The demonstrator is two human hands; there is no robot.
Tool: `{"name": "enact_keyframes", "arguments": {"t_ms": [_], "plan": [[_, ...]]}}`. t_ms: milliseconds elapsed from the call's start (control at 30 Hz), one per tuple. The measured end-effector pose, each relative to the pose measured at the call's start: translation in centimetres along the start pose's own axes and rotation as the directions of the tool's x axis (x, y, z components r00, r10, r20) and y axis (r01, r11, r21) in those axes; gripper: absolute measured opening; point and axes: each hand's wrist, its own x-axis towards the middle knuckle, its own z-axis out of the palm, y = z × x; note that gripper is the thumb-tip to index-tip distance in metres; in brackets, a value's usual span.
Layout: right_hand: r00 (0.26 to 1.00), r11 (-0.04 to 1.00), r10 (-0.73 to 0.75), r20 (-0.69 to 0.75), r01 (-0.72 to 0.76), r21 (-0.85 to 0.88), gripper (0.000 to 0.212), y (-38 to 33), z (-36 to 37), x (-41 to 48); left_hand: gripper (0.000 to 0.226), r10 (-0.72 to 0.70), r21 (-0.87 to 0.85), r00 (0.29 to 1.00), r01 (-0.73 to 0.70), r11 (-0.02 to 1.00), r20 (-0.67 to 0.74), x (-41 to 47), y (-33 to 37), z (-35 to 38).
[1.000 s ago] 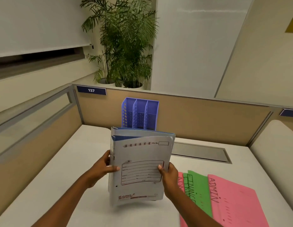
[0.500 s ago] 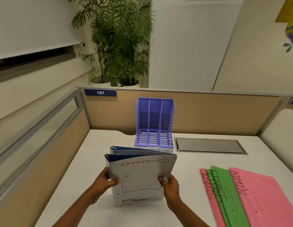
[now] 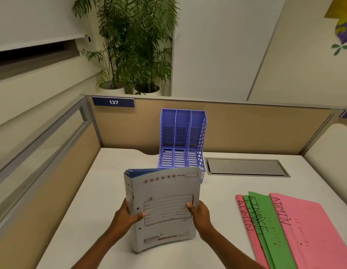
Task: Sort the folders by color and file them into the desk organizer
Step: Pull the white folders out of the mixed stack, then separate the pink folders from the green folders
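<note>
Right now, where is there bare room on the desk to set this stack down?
Bare desk runs down the left, between the side partition and the white folders gripped by left hand and right hand. A smaller patch lies between the metal hatch and the pink and green folders. Crowded: the near right, where those folders fan out.

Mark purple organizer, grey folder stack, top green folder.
purple organizer point(image 3: 183, 123), head view, back wall of middle slot
grey folder stack point(image 3: 163, 193), head view, front cover
top green folder point(image 3: 265, 216), head view, cover beside lettering
</note>
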Motion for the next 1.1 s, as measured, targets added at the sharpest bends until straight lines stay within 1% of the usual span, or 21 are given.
{"name": "enact_keyframes", "arguments": {"t_ms": [133,233,333,433,567,667,733,867,933,1000,1100], "plan": [[0.999,1.000,0.014,-0.032,-0.014,-0.003,0.029,-0.6,0.9,1.1,0.073,0.014,0.013,0.994,-0.013,1.000,-0.110,1.1,1.4,-0.5],[0.998,0.998,0.056,0.003,-0.056,-0.034,0.029,-0.1,1.9,1.5,0.062,-0.025,0.089,0.986,0.040,0.995,-0.167,1.6,1.6,-1.0],[0.993,0.986,0.113,0.024,-0.110,-0.126,0.026,1.3,2.9,1.4,0.054,-0.077,0.173,0.982,0.107,0.979,-0.170,1.9,0.3,-1.4],[0.982,0.959,0.188,0.036,-0.175,-0.222,0.017,2.5,3.7,1.4,0.054,-0.109,0.246,0.982,0.146,0.958,-0.157,2.2,-1.7,-1.7],[0.960,0.926,0.265,0.095,-0.225,-0.304,0.026,3.4,4.4,1.5,0.053,-0.179,0.326,0.969,0.226,0.918,-0.169,2.5,-3.9,-1.9],[0.939,0.912,0.317,0.135,-0.262,-0.316,0.033,3.9,4.8,1.5,0.056,-0.242,0.400,0.957,0.287,0.871,-0.159,2.9,-5.0,-1.8],[0.923,0.896,0.363,0.131,-0.307,-0.320,0.040,4.5,5.2,1.6,0.058,-0.283,0.411,0.949,0.316,0.855,-0.142,3.2,-5.7,-1.6],[0.891,0.849,0.437,0.123,-0.364,-0.383,0.043,5.9,6.2,1.6,0.062,-0.349,0.351,0.927,0.374,0.858,-0.136,3.3,-6.7,-1.1],[0.885,0.825,0.454,0.108,-0.371,-0.425,0.050,6.4,6.6,1.3,0.063,-0.368,0.370,0.920,0.390,0.843,-0.130,3.3,-7.0,-0.9],[0.880,0.779,0.468,0.082,-0.367,-0.507,0.058,6.7,6.9,1.0,0.062,-0.386,0.410,0.913,0.406,0.817,-0.135,3.3,-7.2,-0.8],[0.883,0.715,0.468,0.047,-0.346,-0.607,0.062,6.8,7.6,0.9,0.060,-0.401,0.404,0.904,0.425,0.810,-0.147,3.4,-7.4,-0.7]]}}
